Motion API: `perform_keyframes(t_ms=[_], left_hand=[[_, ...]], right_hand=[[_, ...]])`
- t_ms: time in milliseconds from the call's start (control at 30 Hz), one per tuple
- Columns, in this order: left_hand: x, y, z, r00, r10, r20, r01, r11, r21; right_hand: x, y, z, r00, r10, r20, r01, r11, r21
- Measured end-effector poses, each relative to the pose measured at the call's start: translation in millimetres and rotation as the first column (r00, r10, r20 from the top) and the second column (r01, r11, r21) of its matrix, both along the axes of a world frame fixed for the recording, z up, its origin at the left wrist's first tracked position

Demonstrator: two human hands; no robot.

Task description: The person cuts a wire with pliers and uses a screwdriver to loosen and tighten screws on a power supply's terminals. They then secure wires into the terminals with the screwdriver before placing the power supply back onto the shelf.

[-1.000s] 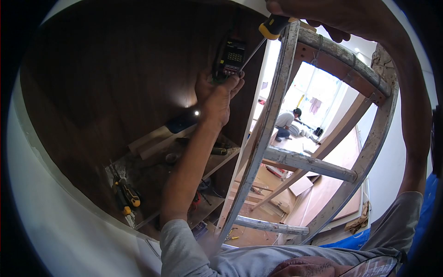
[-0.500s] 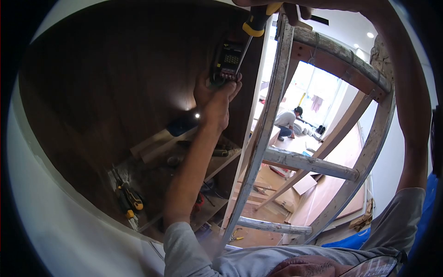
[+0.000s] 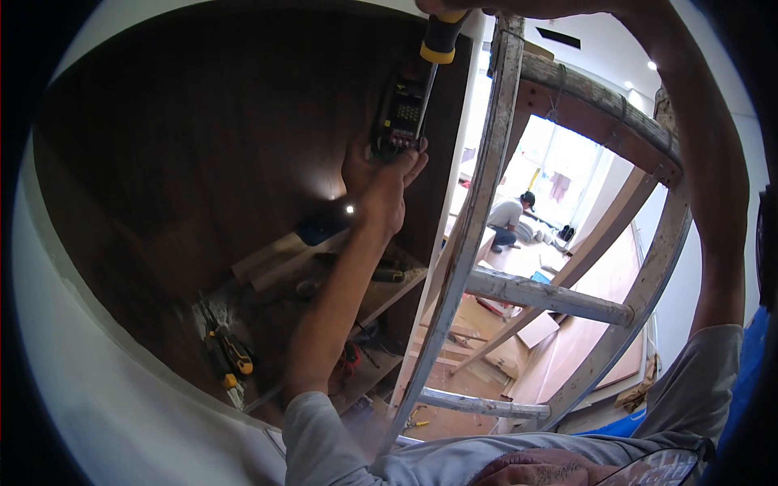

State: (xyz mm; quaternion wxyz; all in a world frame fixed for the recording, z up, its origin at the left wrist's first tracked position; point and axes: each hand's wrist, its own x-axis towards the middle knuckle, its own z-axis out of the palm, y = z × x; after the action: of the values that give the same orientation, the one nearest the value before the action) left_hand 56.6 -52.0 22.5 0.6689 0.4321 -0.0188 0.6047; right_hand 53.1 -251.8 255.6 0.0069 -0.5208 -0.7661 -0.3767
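Note:
A small dark device (image 3: 405, 105) with a perforated face and a row of terminals is against the dark wood panel. My left hand (image 3: 385, 178) holds its lower end, with the fingers wrapped round it. At the top edge, my right hand (image 3: 519, 8) is closed on a screwdriver (image 3: 440, 40) with a black and yellow handle. Its shaft points down along the device's right side, and the tip reaches the terminals near my left fingertips. Part of my right hand is cut off by the frame edge.
A worn ladder (image 3: 551, 296) stands to the right. Pliers (image 3: 223, 348) and other tools lie low in the dark cabinet, near a small lit lamp (image 3: 349, 210). Beyond the ladder a person (image 3: 506, 219) crouches among boards.
The screwdriver handle has shifted slightly left and up, and its shaft is more upright. My left hand still holds the device. The ladder and room appear shifted slightly in view.

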Motion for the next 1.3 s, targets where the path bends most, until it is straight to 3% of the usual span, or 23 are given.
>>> perform_keyframes(t_ms=[33,67,100,133,167,233,367,433,467,533,667,733,867,900,933,967,1000,1033,1067,1133,1233,1300], left_hand=[[0,0,-1,1.0,0.001,0.001,-0.001,1.0,0.002],[0,1,-2,1.0,-0.003,0.01,0.003,1.0,0.022],[1,2,-3,1.0,-0.006,0.021,0.005,0.999,0.042],[1,4,-3,1.0,-0.005,0.022,0.004,0.999,0.045],[2,5,-4,1.0,-0.01,0.009,0.01,0.999,0.037],[3,7,-6,1.0,-0.016,-0.003,0.016,0.999,0.034],[4,6,-5,1.0,0.001,-0.009,-0.001,0.999,0.045],[4,6,-5,1.0,0.001,-0.002,-0.001,0.999,0.043],[4,6,-6,1.0,-0.001,0.001,0.001,0.999,0.042],[4,8,-7,1.0,-0.002,0.004,0.002,0.999,0.044],[5,9,-8,0.999,-0.019,0.027,0.018,1.0,0.016],[5,8,-8,0.999,-0.023,0.042,0.022,1.0,0.011],[5,9,-8,0.999,0.003,0.039,-0.003,1.0,0.014],[6,10,-8,0.999,0.005,0.037,-0.005,1.0,0.013],[6,10,-8,0.999,0.005,0.036,-0.005,1.0,0.014],[6,10,-8,0.999,0.004,0.039,-0.005,1.0,0.013],[6,10,-9,0.999,0.004,0.041,-0.005,1.0,0.012],[5,11,-9,0.999,0.004,0.04,-0.005,1.0,0.012],[5,12,-10,1.0,-0.008,0.024,0.008,1.0,0.012],[5,13,-10,1.0,-0.022,0.007,0.022,1.0,0.012],[5,13,-10,0.999,-0.035,0.011,0.035,0.999,0.019],[5,13,-10,0.999,-0.038,0.017,0.038,0.999,0.01]], right_hand=[[-4,-1,-11,0.981,0.158,0.108,-0.169,0.981,0.092],[-13,-1,-11,0.981,0.159,0.109,-0.169,0.981,0.095],[-44,4,-12,0.98,-0.138,-0.142,0.157,0.979,0.134],[-60,6,-10,0.831,-0.402,-0.385,0.466,0.88,0.088],[-48,4,-2,0.831,-0.4,-0.386,0.466,0.88,0.09],[-5,-1,26,0.977,-0.214,-0.008,0.206,0.95,-0.235],[15,11,32,0.993,-0.026,0.111,0.054,0.963,-0.265],[15,10,23,0.983,0.082,0.165,-0.065,0.992,-0.104],[15,8,16,0.983,0.081,0.163,-0.065,0.993,-0.102],[14,7,2,0.986,0.103,0.128,-0.112,0.991,0.069],[20,14,7,0.985,0.17,0.017,-0.171,0.982,0.084],[20,17,36,0.999,0.02,-0.045,-0.032,0.958,-0.284],[18,39,26,0.991,0.102,-0.091,-0.117,0.976,-0.184],[-18,29,10,0.974,-0.128,-0.189,0.119,0.991,-0.057],[-38,24,1,0.891,-0.331,-0.311,0.362,0.931,0.043],[-22,23,-1,0.891,-0.331,-0.312,0.361,0.931,0.043],[7,21,-4,0.989,-0.088,-0.115,0.105,0.983,0.148],[20,22,-4,0.982,0.155,0.105,-0.173,0.966,0.195],[26,25,8,0.982,0.155,0.105,-0.173,0.966,0.195],[25,27,29,0.988,0.038,-0.152,-0.071,0.973,-0.221],[26,38,28,0.978,-0.051,-0.2,0.025,0.991,-0.131],[35,52,26,0.984,0.035,-0.172,-0.04,0.999,-0.028]])
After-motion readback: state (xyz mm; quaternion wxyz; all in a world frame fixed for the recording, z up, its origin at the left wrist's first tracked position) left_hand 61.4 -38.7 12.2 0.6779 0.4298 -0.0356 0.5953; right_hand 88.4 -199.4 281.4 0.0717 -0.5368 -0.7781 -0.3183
